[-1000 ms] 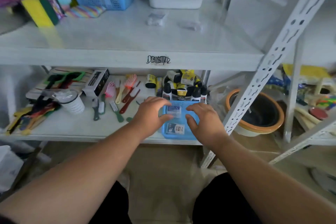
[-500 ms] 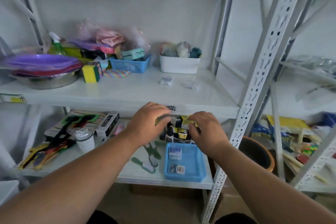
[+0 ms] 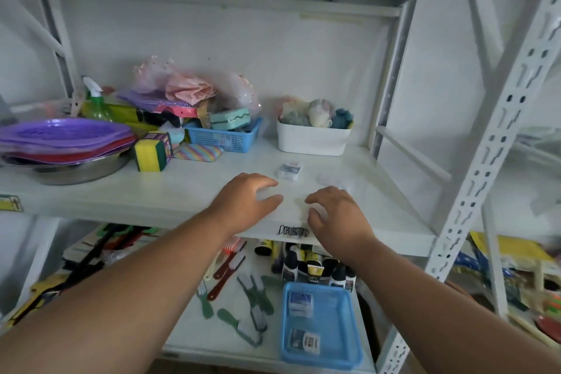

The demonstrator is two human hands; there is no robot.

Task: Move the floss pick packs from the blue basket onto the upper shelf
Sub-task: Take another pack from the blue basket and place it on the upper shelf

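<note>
Packs (image 3: 300, 303) small, clear-cased, two lying in blue basket (image 3: 343, 340)

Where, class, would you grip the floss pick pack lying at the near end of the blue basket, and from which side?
Probably from above, pinching its two long edges. The near pack lies flat on the blue basket floor, so the walls block a sideways approach and only the top is open.

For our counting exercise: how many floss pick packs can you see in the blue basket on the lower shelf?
2. One pack lies near the back of the blue basket, the other pack nearer its front. None seems hidden.
</note>
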